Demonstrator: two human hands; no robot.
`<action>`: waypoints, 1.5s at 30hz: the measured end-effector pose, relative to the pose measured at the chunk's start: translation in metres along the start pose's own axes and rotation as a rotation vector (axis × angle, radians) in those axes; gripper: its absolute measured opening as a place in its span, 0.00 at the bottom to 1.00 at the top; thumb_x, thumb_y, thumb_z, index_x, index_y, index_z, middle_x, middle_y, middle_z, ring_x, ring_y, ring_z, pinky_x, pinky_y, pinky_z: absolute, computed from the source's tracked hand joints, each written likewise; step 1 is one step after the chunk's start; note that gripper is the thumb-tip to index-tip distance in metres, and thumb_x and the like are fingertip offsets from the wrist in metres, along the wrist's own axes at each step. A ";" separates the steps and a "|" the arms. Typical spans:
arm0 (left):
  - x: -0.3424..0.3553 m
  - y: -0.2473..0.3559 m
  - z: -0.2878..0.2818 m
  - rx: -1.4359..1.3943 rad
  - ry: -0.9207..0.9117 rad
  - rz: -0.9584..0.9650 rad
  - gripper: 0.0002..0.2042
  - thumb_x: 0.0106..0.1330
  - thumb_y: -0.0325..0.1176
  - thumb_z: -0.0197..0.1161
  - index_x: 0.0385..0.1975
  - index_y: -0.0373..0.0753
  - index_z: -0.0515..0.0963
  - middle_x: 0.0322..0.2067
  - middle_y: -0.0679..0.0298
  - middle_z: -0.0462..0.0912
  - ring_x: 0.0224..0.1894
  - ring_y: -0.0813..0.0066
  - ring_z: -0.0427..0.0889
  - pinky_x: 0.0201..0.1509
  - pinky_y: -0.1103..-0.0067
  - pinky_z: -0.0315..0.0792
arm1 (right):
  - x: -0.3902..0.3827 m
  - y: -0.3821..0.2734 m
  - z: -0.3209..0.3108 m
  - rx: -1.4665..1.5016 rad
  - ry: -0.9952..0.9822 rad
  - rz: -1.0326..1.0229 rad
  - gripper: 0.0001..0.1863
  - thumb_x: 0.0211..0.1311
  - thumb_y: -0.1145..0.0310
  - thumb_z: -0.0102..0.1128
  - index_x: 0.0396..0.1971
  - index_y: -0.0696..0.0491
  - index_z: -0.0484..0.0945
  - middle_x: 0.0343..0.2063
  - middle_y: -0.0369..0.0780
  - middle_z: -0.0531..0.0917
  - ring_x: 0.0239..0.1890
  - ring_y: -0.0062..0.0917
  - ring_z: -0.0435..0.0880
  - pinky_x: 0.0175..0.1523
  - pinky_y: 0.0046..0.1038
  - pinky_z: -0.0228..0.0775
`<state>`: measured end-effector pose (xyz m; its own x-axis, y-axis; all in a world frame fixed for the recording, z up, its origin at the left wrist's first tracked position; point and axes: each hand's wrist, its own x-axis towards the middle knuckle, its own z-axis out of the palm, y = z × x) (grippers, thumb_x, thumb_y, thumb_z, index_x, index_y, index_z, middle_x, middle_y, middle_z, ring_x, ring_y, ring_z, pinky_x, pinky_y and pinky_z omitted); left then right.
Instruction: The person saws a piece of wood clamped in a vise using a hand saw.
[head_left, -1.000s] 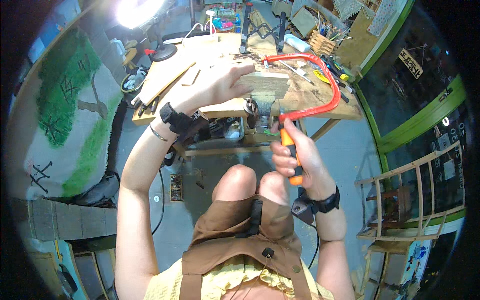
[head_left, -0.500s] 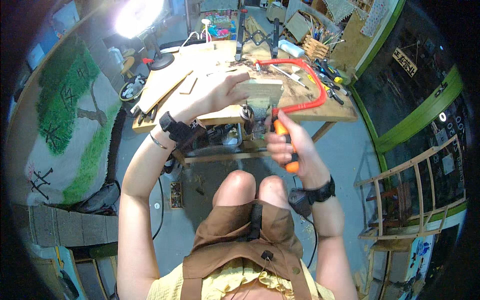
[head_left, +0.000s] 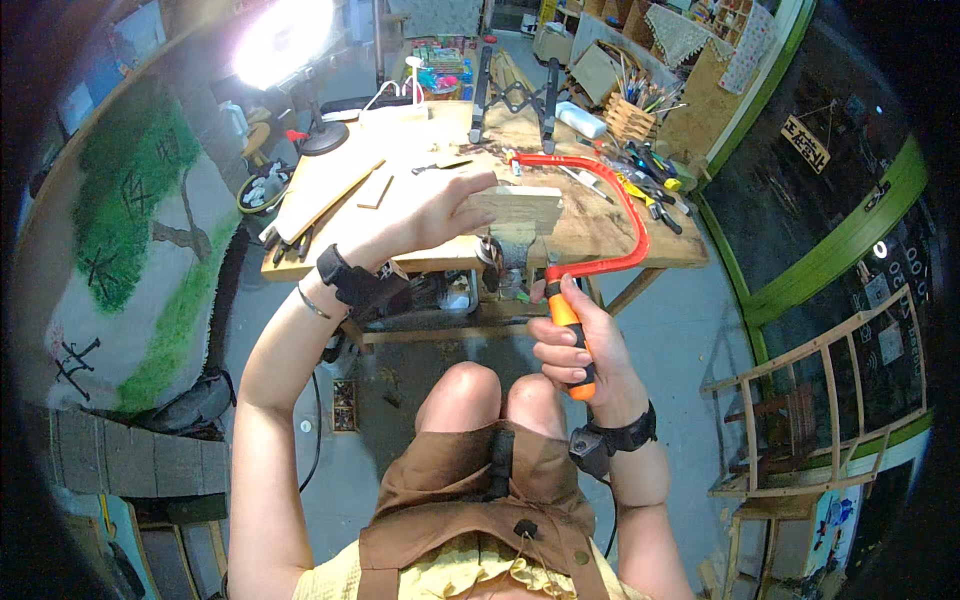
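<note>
In my right hand (head_left: pixel 585 350) is a fretsaw (head_left: pixel 628 225), its orange and black handle wrapped by my fingers. The saw's red bowed frame reaches away over the bench, and its thin blade is hard to make out near the right end of a pale wooden board (head_left: pixel 525 212). That board stands on edge at the bench's front, above a metal vise (head_left: pixel 513 255). My left hand (head_left: pixel 445 210) has its fingers bent around the board's left end; the fingertips are partly hidden.
On the wooden workbench (head_left: pixel 420 240) lie wood strips (head_left: pixel 330 205) at left and several hand tools (head_left: pixel 655 185) at right. A bright lamp (head_left: pixel 290 45) and a black folding stand (head_left: pixel 515 95) are farther back. A wooden rack (head_left: pixel 825 400) leans at right.
My right hand has drawn the fretsaw down toward me, and its frame sits lower along the board. My left hand stays at the board's left end. The whole view has shifted slightly.
</note>
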<state>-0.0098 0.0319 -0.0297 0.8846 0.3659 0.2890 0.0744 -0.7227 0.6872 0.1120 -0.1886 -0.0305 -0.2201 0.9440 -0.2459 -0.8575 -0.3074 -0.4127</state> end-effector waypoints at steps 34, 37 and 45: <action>0.003 0.016 -0.003 0.278 0.045 0.133 0.21 0.56 0.34 0.59 0.48 0.33 0.66 0.36 0.55 0.77 0.37 0.70 0.76 0.42 0.76 0.69 | 0.008 -0.010 -0.016 -0.076 0.056 -0.021 0.16 0.63 0.49 0.40 0.34 0.45 0.68 0.10 0.29 0.58 0.06 0.09 0.53 0.08 0.12 0.45; 0.002 0.017 -0.009 0.078 0.003 0.063 0.21 0.56 0.35 0.59 0.48 0.33 0.66 0.38 0.54 0.76 0.39 0.70 0.75 0.43 0.76 0.69 | 0.026 -0.024 -0.015 0.059 -0.027 0.053 0.14 0.64 0.50 0.39 0.35 0.45 0.68 0.11 0.28 0.58 0.06 0.09 0.53 0.08 0.13 0.45; 0.003 0.007 0.002 -0.085 0.005 0.064 0.21 0.57 0.34 0.58 0.49 0.32 0.65 0.38 0.52 0.74 0.41 0.71 0.73 0.43 0.78 0.69 | -0.004 -0.006 -0.004 -0.097 0.142 0.022 0.17 0.63 0.48 0.38 0.34 0.45 0.68 0.10 0.28 0.59 0.06 0.09 0.54 0.09 0.13 0.45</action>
<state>-0.0054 0.0265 -0.0252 0.8839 0.3238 0.3376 -0.0216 -0.6926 0.7210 0.1195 -0.1910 -0.0308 -0.1646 0.9125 -0.3746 -0.8027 -0.3446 -0.4867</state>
